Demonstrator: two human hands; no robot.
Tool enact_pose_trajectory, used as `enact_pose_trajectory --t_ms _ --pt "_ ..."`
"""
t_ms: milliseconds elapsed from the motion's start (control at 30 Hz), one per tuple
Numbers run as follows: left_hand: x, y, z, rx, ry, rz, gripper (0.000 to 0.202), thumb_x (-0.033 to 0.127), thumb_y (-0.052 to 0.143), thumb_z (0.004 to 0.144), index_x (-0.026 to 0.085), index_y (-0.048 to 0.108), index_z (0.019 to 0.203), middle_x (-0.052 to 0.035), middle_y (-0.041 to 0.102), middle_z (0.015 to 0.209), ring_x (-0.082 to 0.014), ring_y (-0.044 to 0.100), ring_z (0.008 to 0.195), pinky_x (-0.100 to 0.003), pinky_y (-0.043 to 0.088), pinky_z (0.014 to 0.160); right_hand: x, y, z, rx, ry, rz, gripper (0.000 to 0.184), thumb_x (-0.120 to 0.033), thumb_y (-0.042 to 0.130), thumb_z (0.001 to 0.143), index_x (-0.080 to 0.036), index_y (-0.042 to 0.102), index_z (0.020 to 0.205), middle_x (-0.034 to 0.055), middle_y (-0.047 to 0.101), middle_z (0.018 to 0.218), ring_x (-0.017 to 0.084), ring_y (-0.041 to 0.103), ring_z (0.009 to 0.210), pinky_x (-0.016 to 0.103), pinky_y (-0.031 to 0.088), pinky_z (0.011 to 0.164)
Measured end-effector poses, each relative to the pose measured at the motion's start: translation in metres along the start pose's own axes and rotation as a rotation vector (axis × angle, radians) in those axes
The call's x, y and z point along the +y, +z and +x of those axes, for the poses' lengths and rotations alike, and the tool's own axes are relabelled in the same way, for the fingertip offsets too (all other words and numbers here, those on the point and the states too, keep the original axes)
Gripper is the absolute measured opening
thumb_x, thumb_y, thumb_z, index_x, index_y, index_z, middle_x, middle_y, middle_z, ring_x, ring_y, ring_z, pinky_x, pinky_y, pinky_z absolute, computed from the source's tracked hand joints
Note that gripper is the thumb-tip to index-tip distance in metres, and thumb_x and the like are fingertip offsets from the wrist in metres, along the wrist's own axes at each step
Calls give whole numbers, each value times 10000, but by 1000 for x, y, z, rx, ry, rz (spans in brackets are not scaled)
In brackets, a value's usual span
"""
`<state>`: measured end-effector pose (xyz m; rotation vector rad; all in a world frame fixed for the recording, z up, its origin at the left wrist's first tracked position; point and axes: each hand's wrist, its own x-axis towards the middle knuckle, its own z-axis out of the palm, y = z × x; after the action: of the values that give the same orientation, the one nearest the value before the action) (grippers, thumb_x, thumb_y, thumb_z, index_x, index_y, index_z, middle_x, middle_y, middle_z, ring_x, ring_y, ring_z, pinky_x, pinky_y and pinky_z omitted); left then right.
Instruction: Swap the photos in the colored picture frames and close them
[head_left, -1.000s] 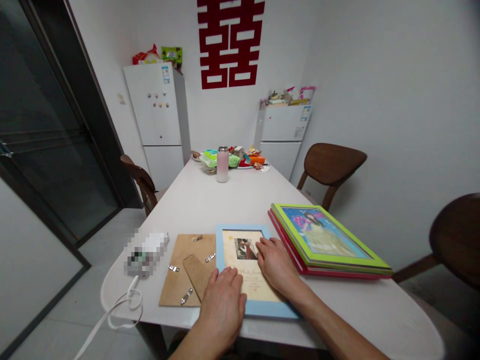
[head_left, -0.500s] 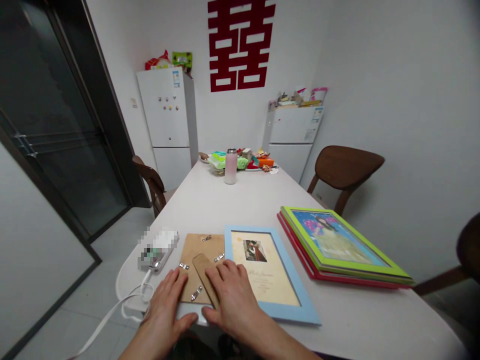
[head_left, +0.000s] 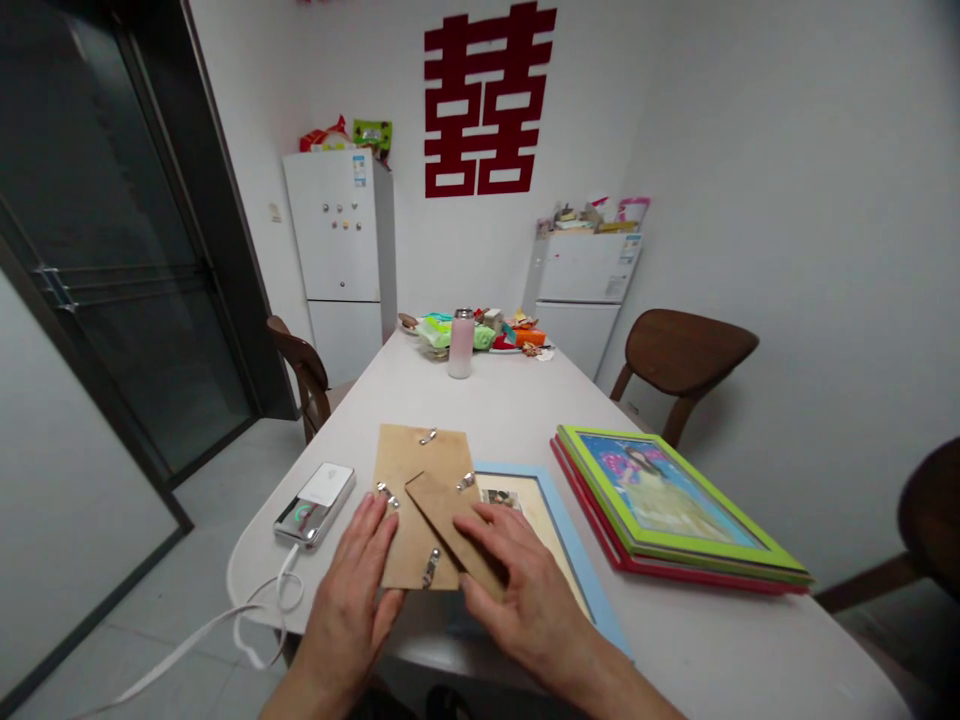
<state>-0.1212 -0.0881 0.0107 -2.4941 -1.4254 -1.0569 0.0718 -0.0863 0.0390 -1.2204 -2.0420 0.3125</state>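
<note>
A brown backing board (head_left: pixel 409 550) with metal turn clips and a flap-like stand leg (head_left: pixel 444 505) is tilted up off the table in both hands. My left hand (head_left: pixel 352 590) holds its left edge, fingers on the face, thumb by the bottom edge. My right hand (head_left: pixel 517 590) is closed round the lower end of the stand leg and the board's right side. Partly under the board and right hand lies a light blue picture frame (head_left: pixel 568 530) with a cream print (head_left: pixel 551 545); a small photo on it is half covered.
To the right is a stack of picture frames, lime green (head_left: pixel 675 550) over red (head_left: pixel 600 520). A phone-like device (head_left: pixel 315 505) with a white cable (head_left: pixel 180 650) lies left. Farther back stand a pink bottle (head_left: pixel 461 345) and packaged snacks (head_left: pixel 435 335). Brown chairs (head_left: pixel 679 345) flank the table.
The backing board has risen from the table and shifted right, now overlapping the blue frame. Both hands moved right with it, and the right hand has closed on the stand leg. The view tilted slightly.
</note>
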Motion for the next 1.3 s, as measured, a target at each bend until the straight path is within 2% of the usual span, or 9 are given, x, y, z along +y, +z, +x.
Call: enact_pose_trajectory --t_ms 200,267,400,500,733,800,900,1100,1300 --pt "39 60 8 -207 4 -153 498 87 479 707 85 353 1189 -183 326 1293 -249 229 1217 -446 316 951 54 -28 -32 -118 189 -132 399 -210 475 640 -156 564 1025 122 541 1065 223 472 1008 396 364 878" --pt "45 72 11 -298 1 -154 502 100 516 698 70 371 1178 -193 336 1283 -259 249 1207 -457 309 950 68 -31 -40 -145 235 -160 398 -214 472 645 -154 568 1027 121 547 1065 221 475 1012 392 359 887" --pt "53 72 20 -465 -51 -100 503 166 548 705 50 396 1170 -195 333 1281 -276 264 1199 -483 266 961 86 -27 -49 -148 204 -200 407 -227 481 649 -156 564 1041 120 546 1076 226 469 1022 401 352 892" --pt "55 66 26 -524 -80 -92 452 243 517 741 78 430 1152 -165 375 1264 -272 292 1189 -508 253 953 95 -21 -50 -119 135 -238 406 -233 493 648 -166 563 1042 122 543 1082 241 465 1021 434 344 886" --pt "51 67 24 -485 -71 -95 407 289 482 759 104 458 1121 -139 411 1250 -262 314 1181 -521 240 950 102 -22 -51 -134 44 -266 389 -289 499 683 -174 546 1052 118 469 1176 241 401 1083 427 326 901" --pt "49 67 20 -463 -30 -132 447 349 490 754 120 437 1134 -135 398 1261 -255 307 1185 -517 217 960 102 -23 -46 -141 55 -271 383 -313 488 703 -165 544 1051 122 471 1166 235 409 1070 408 334 898" --pt "47 65 17 -455 20 -180 501 415 573 680 140 461 1083 -137 423 1238 -257 336 1164 -509 192 970 103 -22 -33 -96 120 -330 334 -254 412 757 -134 550 1036 130 519 1075 216 452 996 378 350 878" --pt "49 65 18 -427 -38 -240 387 305 696 563 167 513 875 -111 487 1167 -259 392 1110 -453 271 931 103 -14 -10 -94 221 -539 303 -258 394 771 -130 570 982 141 504 1049 244 455 939 390 367 823" --pt "49 67 17 -388 -41 -268 340 295 708 557 179 497 797 -98 511 1139 -251 416 1082 -420 298 904 110 -12 -16 -76 211 -519 319 -271 378 782 -85 579 944 159 485 1087 248 422 1011 371 333 894"
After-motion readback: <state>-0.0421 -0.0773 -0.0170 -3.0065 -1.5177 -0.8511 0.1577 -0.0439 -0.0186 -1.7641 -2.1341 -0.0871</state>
